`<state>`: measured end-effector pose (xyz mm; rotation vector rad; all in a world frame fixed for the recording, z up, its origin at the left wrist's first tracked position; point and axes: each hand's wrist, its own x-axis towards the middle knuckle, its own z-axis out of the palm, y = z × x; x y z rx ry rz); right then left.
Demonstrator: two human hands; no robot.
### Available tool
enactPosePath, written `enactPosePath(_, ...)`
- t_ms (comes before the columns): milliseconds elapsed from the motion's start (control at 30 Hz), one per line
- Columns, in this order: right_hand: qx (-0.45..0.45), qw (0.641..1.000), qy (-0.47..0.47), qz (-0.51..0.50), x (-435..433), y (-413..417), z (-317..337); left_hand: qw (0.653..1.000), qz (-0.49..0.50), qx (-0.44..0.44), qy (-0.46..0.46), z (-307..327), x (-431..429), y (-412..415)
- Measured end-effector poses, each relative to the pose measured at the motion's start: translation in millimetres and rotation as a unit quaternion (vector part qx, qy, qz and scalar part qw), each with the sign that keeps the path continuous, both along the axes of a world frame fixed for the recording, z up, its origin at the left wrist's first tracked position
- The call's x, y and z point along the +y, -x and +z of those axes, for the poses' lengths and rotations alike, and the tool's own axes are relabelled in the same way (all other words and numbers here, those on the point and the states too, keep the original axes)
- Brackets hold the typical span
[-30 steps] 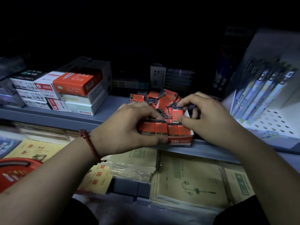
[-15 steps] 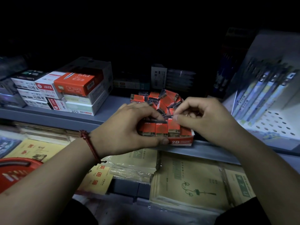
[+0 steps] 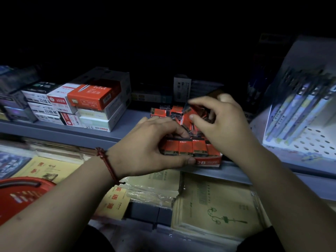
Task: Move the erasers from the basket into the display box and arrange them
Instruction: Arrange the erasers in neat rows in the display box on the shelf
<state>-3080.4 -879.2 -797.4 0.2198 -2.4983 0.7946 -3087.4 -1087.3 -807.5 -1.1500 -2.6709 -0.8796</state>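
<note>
A red display box (image 3: 209, 162) marked 2B stands at the front edge of the grey shelf. A neat row of upright red erasers (image 3: 185, 147) fills its front. Behind them, several loose erasers (image 3: 163, 112) lie in a jumbled heap. My left hand (image 3: 145, 142) grips the box's left front, thumb across its front face and fingers over the row. My right hand (image 3: 225, 128) hovers above the heap, index finger and thumb pinching a red eraser (image 3: 199, 110). The red basket (image 3: 21, 195) sits at the lower left, its contents hard to make out.
Stacked stationery boxes (image 3: 91, 99) occupy the shelf to the left. A white perforated rack of pens (image 3: 300, 113) stands at the right. Wrapped notebooks (image 3: 218, 206) cover the lower shelf. The back of the shelf is dark.
My right hand has risen from the front row and moved back over the loose heap, now pinching an eraser there. My left hand stays on the box.
</note>
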Motion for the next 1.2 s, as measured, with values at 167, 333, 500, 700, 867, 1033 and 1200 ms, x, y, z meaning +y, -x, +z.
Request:
enactPosePath(167,0.017,1.000,-0.006,0.010,-2,2,-2,1.000,0.004,0.003,0.011,-1,-3,0)
enactPosePath(333,0.061,0.997,0.021,0.033,-2,-3,-2,1.000,0.001,0.005,0.018,-2,-4,0)
enactPosePath(500,0.030,0.984,0.167,0.048,8,-11,5,1.000,-0.005,0.006,0.016,-2,-4,1)
enactPosePath(700,-0.028,0.973,0.211,0.087,23,-23,10,1.000,-0.011,0.006,0.008,-2,-3,2)
enactPosePath(867,-0.064,0.980,0.170,0.083,31,-30,6,1.000,-0.016,0.003,-0.002,-1,-2,3)
enactPosePath(1033,-0.090,0.988,0.087,0.091,32,-35,6,1.000,-0.016,-0.002,-0.005,-2,-1,4)
enactPosePath(1200,-0.128,0.986,0.053,0.088,32,-38,9,0.999,0.006,0.016,0.042,-3,1,0)
